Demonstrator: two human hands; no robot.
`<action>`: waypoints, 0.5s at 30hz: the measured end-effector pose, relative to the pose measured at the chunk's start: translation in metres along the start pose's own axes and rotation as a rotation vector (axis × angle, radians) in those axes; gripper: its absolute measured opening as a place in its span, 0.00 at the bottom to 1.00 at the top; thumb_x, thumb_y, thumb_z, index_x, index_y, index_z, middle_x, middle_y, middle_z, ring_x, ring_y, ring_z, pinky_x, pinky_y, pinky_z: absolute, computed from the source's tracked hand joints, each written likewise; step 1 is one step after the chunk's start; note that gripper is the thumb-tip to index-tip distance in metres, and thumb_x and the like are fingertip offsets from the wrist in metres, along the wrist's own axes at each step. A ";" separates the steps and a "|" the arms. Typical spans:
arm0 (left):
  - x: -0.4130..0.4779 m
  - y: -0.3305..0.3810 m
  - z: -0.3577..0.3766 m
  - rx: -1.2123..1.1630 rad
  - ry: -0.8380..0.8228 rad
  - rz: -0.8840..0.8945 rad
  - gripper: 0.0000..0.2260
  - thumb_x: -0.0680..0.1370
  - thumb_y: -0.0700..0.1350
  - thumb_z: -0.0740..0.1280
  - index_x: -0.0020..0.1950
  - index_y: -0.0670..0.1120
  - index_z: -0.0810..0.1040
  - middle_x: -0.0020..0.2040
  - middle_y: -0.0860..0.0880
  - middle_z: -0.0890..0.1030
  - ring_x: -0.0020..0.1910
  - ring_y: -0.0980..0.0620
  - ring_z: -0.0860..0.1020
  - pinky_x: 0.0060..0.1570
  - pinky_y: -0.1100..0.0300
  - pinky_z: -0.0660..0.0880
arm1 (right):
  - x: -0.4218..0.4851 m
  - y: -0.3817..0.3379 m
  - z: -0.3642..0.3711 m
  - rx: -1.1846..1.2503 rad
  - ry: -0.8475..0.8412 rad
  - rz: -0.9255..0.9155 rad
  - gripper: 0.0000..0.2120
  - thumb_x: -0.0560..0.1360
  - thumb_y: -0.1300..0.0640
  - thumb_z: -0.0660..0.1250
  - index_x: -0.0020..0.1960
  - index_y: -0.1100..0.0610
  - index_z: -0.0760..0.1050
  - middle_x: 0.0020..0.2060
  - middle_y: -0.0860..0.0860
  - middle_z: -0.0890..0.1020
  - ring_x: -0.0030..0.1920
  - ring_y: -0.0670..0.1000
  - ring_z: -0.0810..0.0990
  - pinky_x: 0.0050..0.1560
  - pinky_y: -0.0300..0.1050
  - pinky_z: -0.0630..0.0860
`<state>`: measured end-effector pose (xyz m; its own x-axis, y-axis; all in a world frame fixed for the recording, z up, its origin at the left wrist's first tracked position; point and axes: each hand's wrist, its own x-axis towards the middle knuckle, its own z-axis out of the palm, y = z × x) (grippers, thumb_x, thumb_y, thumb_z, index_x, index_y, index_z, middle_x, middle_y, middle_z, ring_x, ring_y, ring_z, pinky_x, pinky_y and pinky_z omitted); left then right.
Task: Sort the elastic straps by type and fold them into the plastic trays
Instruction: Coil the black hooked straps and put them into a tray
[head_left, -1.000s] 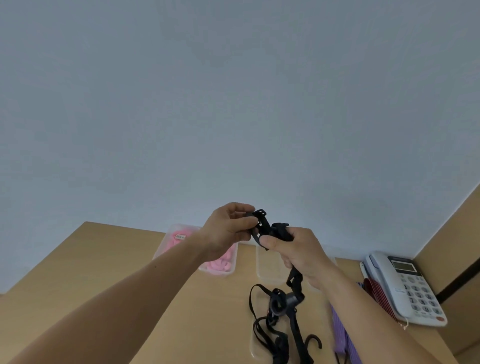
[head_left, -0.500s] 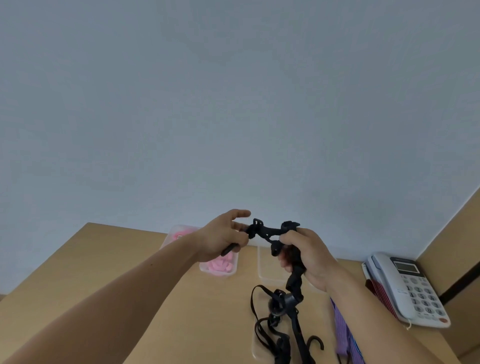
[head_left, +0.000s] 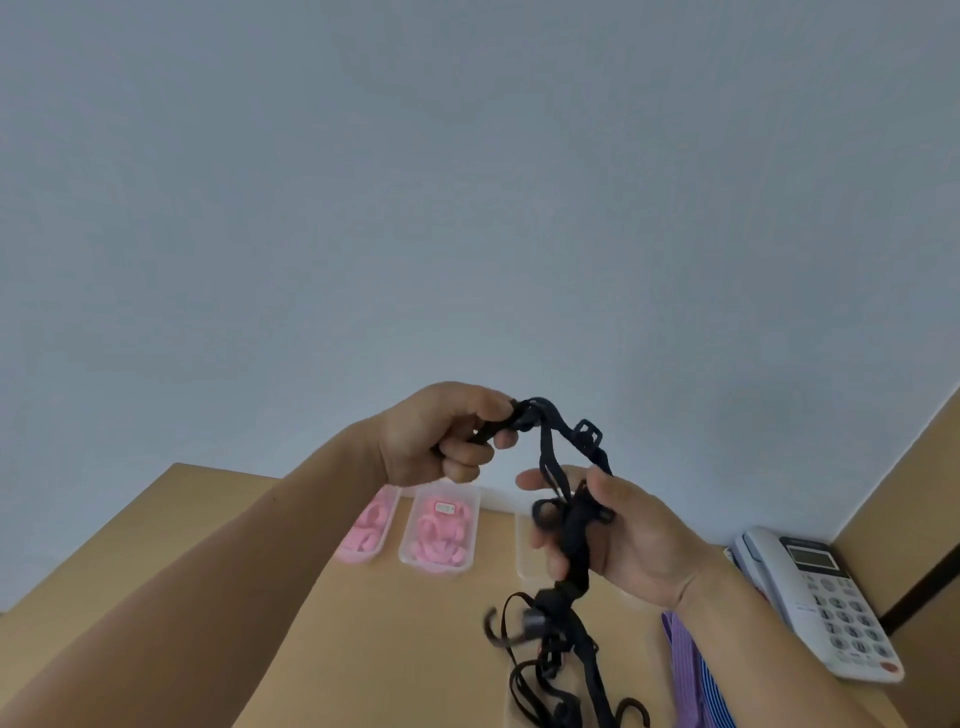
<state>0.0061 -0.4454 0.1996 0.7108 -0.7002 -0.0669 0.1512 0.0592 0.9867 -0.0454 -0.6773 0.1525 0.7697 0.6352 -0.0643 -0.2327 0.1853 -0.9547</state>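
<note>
Black elastic straps (head_left: 575, 535), tangled bunch, hanging over wooden desk (head_left: 363, 623)
Left hand (head_left: 436, 436) is pinching one end; right hand (head_left: 639, 535) is gripping the bunch's middle

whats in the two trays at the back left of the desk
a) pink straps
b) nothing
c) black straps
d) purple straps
a: pink straps lie in both left trays, while the black straps are held up between the left hand and right hand.

Black straps (head_left: 574, 540), pink straps (head_left: 436, 540) (clear trays (head_left: 407, 545)), white phone (head_left: 821, 597)
</note>
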 end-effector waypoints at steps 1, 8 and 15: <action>-0.001 0.006 -0.002 0.090 0.041 0.020 0.10 0.69 0.45 0.68 0.45 0.41 0.73 0.35 0.50 0.70 0.22 0.57 0.56 0.24 0.64 0.52 | -0.001 -0.003 0.002 -0.044 0.029 -0.008 0.31 0.65 0.43 0.78 0.59 0.63 0.78 0.37 0.59 0.78 0.29 0.53 0.75 0.33 0.46 0.73; 0.027 -0.015 -0.029 0.274 0.604 0.094 0.07 0.79 0.41 0.68 0.54 0.42 0.84 0.37 0.50 0.73 0.27 0.53 0.60 0.26 0.63 0.59 | 0.009 0.011 -0.004 -0.358 0.450 0.082 0.13 0.77 0.54 0.70 0.50 0.64 0.74 0.25 0.50 0.65 0.25 0.49 0.57 0.30 0.44 0.54; 0.040 -0.005 -0.040 0.046 0.864 0.278 0.05 0.79 0.43 0.69 0.52 0.43 0.83 0.38 0.49 0.75 0.24 0.55 0.63 0.25 0.62 0.63 | 0.005 0.023 -0.004 -0.305 0.384 0.147 0.15 0.76 0.50 0.67 0.45 0.63 0.76 0.24 0.50 0.64 0.23 0.47 0.58 0.28 0.43 0.53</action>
<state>0.0610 -0.4454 0.1863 0.9880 0.1134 0.1051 -0.1171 0.1049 0.9876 -0.0446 -0.6724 0.1291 0.9181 0.3065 -0.2515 -0.2147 -0.1489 -0.9653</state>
